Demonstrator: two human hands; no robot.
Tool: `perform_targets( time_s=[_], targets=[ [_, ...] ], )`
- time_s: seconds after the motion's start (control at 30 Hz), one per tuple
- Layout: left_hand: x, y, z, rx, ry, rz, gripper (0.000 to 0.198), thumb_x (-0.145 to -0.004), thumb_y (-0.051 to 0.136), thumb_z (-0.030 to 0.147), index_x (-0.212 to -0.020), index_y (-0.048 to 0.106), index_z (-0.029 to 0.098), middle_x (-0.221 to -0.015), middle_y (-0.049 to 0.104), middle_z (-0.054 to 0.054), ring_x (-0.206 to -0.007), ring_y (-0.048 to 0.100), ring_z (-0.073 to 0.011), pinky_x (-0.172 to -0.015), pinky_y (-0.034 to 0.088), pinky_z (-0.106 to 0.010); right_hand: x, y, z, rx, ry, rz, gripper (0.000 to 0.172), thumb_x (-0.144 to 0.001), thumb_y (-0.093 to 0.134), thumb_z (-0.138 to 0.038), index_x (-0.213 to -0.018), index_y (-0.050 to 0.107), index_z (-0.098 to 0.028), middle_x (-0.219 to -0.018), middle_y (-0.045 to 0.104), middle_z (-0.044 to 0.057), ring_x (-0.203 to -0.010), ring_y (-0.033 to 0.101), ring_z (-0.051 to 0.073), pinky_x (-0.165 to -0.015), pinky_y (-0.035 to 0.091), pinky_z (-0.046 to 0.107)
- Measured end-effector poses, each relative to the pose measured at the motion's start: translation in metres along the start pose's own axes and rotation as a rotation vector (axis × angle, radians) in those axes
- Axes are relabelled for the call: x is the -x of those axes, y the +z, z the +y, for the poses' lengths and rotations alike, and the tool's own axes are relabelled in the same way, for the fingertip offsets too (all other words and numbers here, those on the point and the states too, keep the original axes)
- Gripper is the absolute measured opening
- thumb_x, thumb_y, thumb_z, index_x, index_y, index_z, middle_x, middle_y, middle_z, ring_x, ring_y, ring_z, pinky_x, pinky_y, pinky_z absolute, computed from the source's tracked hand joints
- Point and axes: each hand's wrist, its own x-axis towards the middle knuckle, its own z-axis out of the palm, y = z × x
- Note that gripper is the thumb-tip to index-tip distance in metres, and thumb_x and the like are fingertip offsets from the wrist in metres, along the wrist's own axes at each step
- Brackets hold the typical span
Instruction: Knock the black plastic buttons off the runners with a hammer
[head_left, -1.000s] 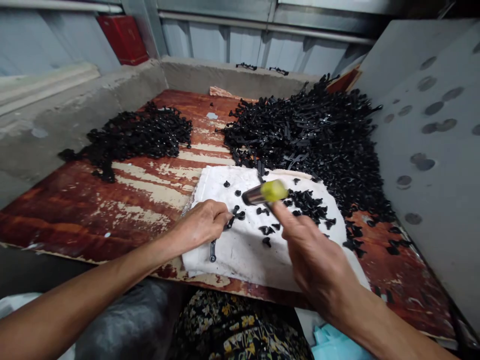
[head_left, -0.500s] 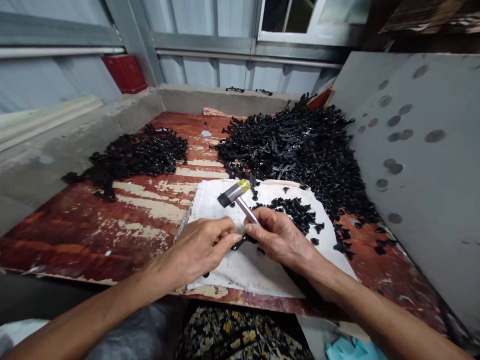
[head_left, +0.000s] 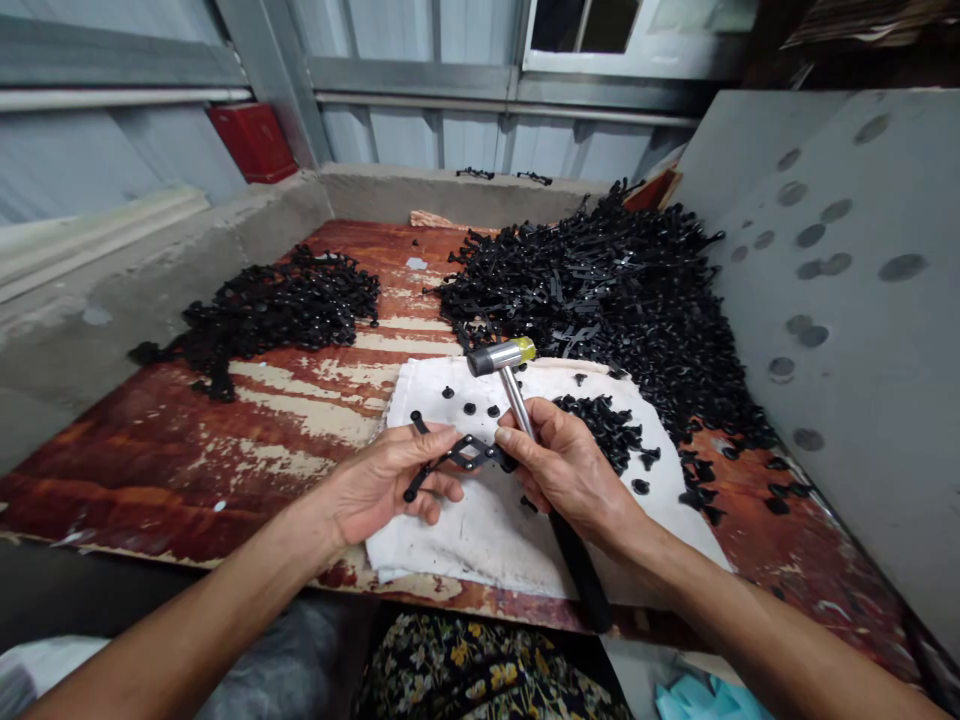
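My left hand (head_left: 382, 480) pinches one end of a black scissor-link piece (head_left: 457, 458), held just above a white cloth (head_left: 480, 520). My right hand (head_left: 559, 470) grips the shaft of a small hammer (head_left: 501, 357) with a metal head and a yellow face, and its fingertips also touch the other end of the black piece. The hammer head points up and away from me, its black handle running down past my wrist. Several loose black rivets (head_left: 470, 408) lie on the cloth ahead of my hands.
A big heap of black strips (head_left: 600, 280) fills the back right of the worn red board (head_left: 225, 430). A smaller black pile (head_left: 277, 305) lies at the left. A grey panel (head_left: 847, 330) stands at the right, concrete ledges at the left and back.
Both hands lifted the black piece off the cloth and stretched it into an open lattice. The hammer swung from a raised strike to upright in my right hand.
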Motion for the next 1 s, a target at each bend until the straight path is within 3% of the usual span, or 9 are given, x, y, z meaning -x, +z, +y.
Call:
perform_targets(
  time_s=[0.1, 0.23, 0.37, 0.6, 1.0],
  targets=[
    [-0.003, 0.004, -0.002, -0.033, -0.029, -0.016, 0.03, -0.061, 0.086, 0.024, -0.077, 0.065, 0.011, -0.074, 0.073, -0.008, -0.048, 0.061, -0.0117, -0.039, 0.049, -0.02, -0.002, 0.001, 0.002, 0.036, -0.006, -0.043, 0.017, -0.085, 0.057, -0.033, -0.077, 0.048, -0.022, -0.051, 0.041, -0.011, -0.034, 0.031, 0.005, -0.034, 0.026, 0.02],
    [-0.014, 0.003, 0.006, -0.093, 0.049, 0.129, 0.02, -0.068, 0.078, 0.015, -0.068, 0.058, 0.013, -0.063, 0.071, -0.005, -0.031, 0.043, -0.0032, -0.028, 0.032, -0.013, -0.003, -0.004, 0.002, 0.076, -0.004, -0.023, 0.018, -0.088, 0.055, -0.037, -0.083, 0.05, -0.021, -0.05, 0.043, -0.01, -0.035, 0.034, 0.006, -0.033, 0.025, 0.019],
    [-0.031, -0.005, 0.022, -0.132, 0.065, 0.232, 0.019, -0.073, 0.071, 0.009, -0.064, 0.054, 0.012, -0.06, 0.072, -0.008, -0.028, 0.034, 0.0002, -0.026, 0.021, -0.01, 0.008, -0.015, 0.003, 0.046, 0.026, 0.069, 0.024, -0.09, 0.055, -0.043, -0.086, 0.052, -0.02, -0.051, 0.045, -0.009, -0.038, 0.035, 0.006, -0.035, 0.027, 0.017],
    [-0.045, -0.007, 0.032, -0.163, 0.005, 0.27, 0.02, -0.075, 0.067, 0.005, -0.06, 0.054, 0.011, -0.059, 0.071, -0.009, -0.027, 0.028, 0.0015, -0.026, 0.017, -0.011, 0.028, -0.026, 0.004, -0.04, 0.129, 0.16, 0.027, -0.086, 0.061, -0.047, -0.085, 0.054, -0.021, -0.057, 0.046, -0.007, -0.042, 0.034, 0.007, -0.035, 0.027, 0.016],
    [-0.047, -0.002, 0.034, -0.19, 0.01, 0.297, 0.023, -0.071, 0.073, 0.008, -0.059, 0.053, 0.013, -0.062, 0.072, -0.012, -0.028, 0.029, 0.0016, -0.029, 0.015, -0.011, 0.029, -0.03, 0.008, -0.174, 0.145, 0.119, 0.029, -0.084, 0.065, -0.047, -0.083, 0.055, -0.02, -0.061, 0.047, -0.006, -0.041, 0.035, 0.005, -0.034, 0.026, 0.016]
  ],
)
